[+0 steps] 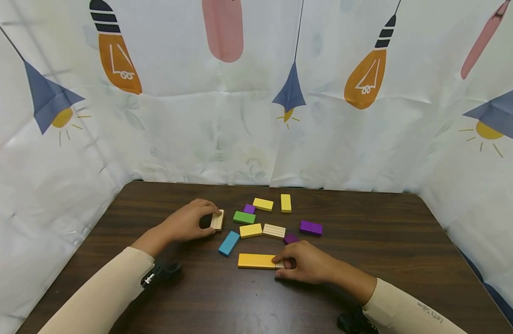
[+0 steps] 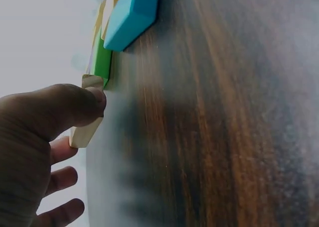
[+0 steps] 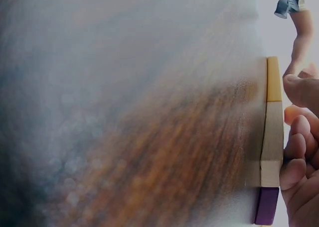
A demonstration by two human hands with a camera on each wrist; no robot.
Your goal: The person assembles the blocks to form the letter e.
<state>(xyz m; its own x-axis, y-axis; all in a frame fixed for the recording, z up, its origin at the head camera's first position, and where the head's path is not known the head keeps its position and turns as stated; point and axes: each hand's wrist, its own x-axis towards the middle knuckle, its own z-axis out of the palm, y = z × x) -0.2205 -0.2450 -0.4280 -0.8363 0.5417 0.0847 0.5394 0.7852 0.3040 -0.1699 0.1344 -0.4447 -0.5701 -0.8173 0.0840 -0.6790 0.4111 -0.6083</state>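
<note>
In the head view my left hand pinches a plain wooden block between thumb and fingertips. The left wrist view shows the thumb across this wooden block, with the other fingers spread behind. My right hand hovers at the right end of a row near the front. That row is a long yellow-orange section with a plain wooden block at its end. Loosely bent, the right fingers lie close over the row's top in the right wrist view, not around its sides.
Between the hands lie a blue block, a green block, several yellow blocks, a striped wooden block and purple blocks. A printed white curtain surrounds the brown table.
</note>
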